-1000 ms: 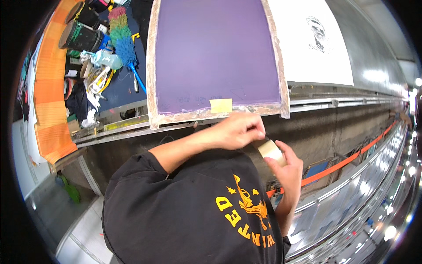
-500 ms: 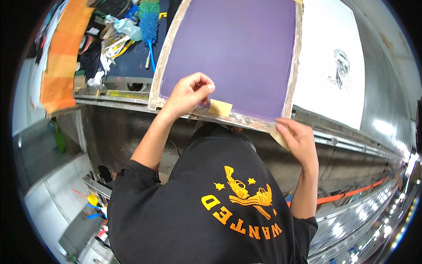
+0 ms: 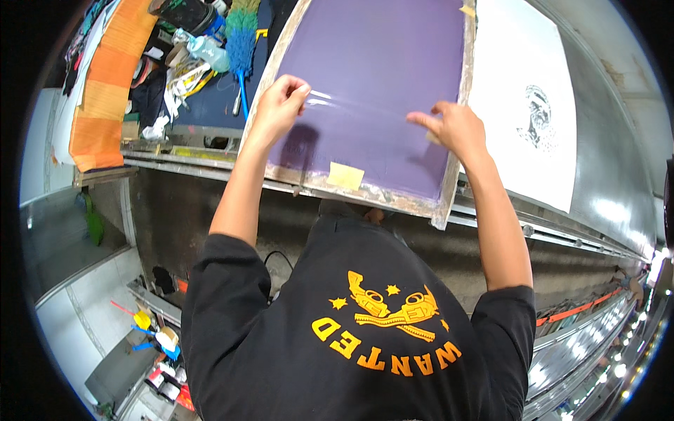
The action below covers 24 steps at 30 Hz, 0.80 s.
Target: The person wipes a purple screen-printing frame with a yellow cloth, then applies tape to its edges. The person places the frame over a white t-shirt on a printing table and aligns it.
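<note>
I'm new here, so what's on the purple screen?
The purple screen bears a yellow patch at its near edge and another on its right edge. A glossy strip runs over it from the left hand. That hand, the right hand and the patches hide what's beneath.

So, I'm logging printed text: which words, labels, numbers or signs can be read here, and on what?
I won't copy wording, but here is where it stands:
Black fabric T-shirt: orange-yellow capitals in an arc, clearly legible, upside down.
Purple rectangular panel: marks near its lower edge, too faint to read.
Light-blue plastic bottle: any text too small to read.
White rectangular sheet: black portrait print, no legible lettering.
</note>
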Tool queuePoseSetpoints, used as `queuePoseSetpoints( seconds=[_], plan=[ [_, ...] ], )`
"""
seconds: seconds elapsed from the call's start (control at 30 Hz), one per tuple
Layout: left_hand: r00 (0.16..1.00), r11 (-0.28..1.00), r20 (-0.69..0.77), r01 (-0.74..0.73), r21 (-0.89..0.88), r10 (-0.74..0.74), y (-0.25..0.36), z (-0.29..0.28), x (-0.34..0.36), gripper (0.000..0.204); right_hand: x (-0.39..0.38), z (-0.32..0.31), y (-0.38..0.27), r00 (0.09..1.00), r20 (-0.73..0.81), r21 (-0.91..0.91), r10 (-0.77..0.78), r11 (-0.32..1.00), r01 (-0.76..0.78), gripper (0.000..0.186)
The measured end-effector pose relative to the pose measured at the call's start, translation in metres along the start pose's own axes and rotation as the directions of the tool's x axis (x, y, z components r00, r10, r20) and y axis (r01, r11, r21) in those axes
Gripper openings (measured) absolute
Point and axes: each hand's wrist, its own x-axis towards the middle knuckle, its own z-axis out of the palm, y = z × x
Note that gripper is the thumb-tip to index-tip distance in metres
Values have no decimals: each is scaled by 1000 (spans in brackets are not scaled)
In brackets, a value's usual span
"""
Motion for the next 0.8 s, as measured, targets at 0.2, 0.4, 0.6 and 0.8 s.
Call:
queuePoseSetpoints(
  seconds=[0.2,0.4,0.6,0.8],
  plan=[
    [991,993,69,-110,-47,113,-1,-26,-17,15,-72,-13,10,971,167,314,-171,943,112,72],
    [987,995,128,-95,-38,100,-24,-21,41,21,-39,-42,38,969,233,126,87,985,-119,81],
    [982,973,58,-169,-155,179,-39,-80,76,17,-78,-54,22,990,-142,141,27,990,-6,56],
    [719,655,-281,-695,-297,636,50,-185,-24,10,-277,-127,-109,873,-386,-148,-298,954,260,18]
  ],
)
